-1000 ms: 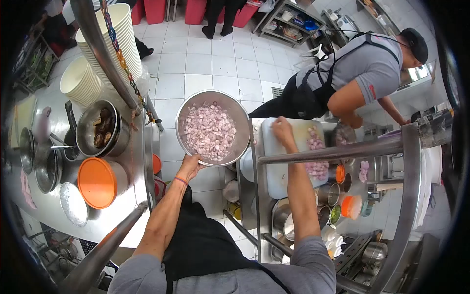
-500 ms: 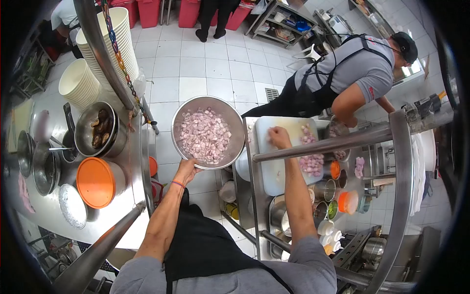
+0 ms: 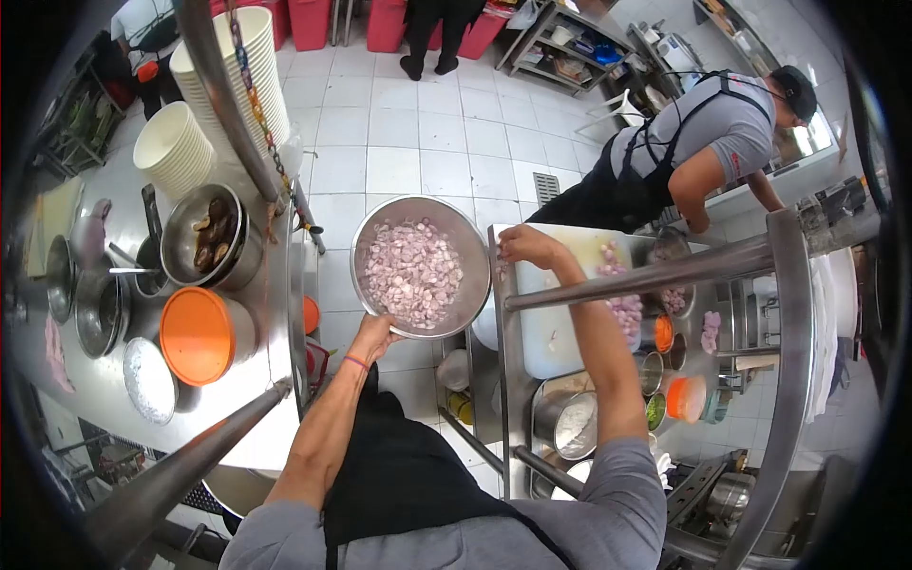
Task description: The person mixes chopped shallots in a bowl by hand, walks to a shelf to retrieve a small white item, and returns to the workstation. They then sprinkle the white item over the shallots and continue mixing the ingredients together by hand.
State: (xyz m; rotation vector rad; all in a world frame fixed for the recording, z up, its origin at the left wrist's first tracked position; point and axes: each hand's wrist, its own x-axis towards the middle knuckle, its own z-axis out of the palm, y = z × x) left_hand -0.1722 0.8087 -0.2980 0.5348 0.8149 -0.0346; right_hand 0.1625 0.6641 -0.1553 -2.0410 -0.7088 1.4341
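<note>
My left hand [image 3: 376,334] grips the near rim of a wide steel bowl [image 3: 476,275], holding it over the floor. Chopped shallots [image 3: 413,271] cover much of the bowl's bottom. My right hand [image 3: 530,247] is at the left edge of the white cutting board [image 3: 560,347], close to the bowl's right rim. Its fingers are curled down, and what they hold, if anything, is hidden. A few pale pink bits lie along the counter edge just below these fingers. More shallots [image 3: 624,313] are on the right side of the board, partly behind a metal rail.
A co-worker [image 3: 703,133] bends over the counter's far side. Steel rails [image 3: 655,271] cross above the board. On the left counter stand an orange-lidded tub [image 3: 196,334], pans [image 3: 204,237] and stacked white buckets [image 3: 176,147]. Small containers [image 3: 686,399] sit right of the board.
My right hand has moved left from over the board to its edge, nearer the bowl. My left hand still grips the bowl. The whole view has shifted slightly.
</note>
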